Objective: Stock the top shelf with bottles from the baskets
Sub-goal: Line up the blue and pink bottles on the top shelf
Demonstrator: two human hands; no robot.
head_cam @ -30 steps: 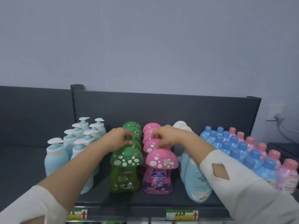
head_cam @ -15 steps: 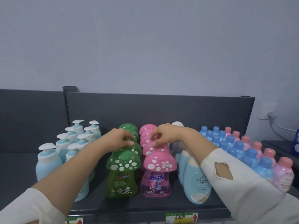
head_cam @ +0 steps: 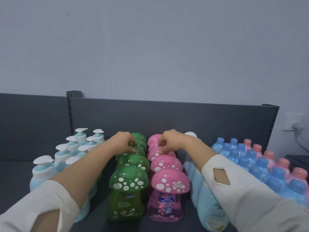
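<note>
In the head view, a dark grey metal shelf [head_cam: 93, 220] with an upright back panel [head_cam: 167, 118] stood against a pale grey wall [head_cam: 150, 47]. Rows of bottles ran from the front edge back to the panel. At the left stood pale blue pump bottles with white dispenser heads [head_cam: 41, 171]. Next to them came a row of translucent green bottles with white-spotted mushroom-shaped caps [head_cam: 128, 180], and just beside that a matching row of pink bottles with white-spotted mushroom caps [head_cam: 170, 181]. To the right of the pink row stood tall pale blue bottles with white tops [head_cam: 205, 201], partly hidden by the right forearm. Farther right was a tight block of small bottles with blue caps [head_cam: 260, 164], with pink-capped small bottles [head_cam: 282, 163] along its far side.

Both arms, in cream sleeves [head_cam: 250, 195] pushed up the forearms, reached over the front bottles. The left hand [head_cam: 122, 143] lay on the green row near the back, its fingers curled over a green cap in a loose grip. The right hand [head_cam: 170, 139] rested on the pink row at about the same depth, fingertips pinching the edge of a pink cap. Whether either bottle was lifted off the shelf could not be told. A white wall socket with a cable [head_cam: 296, 126] showed at the far right.
</note>
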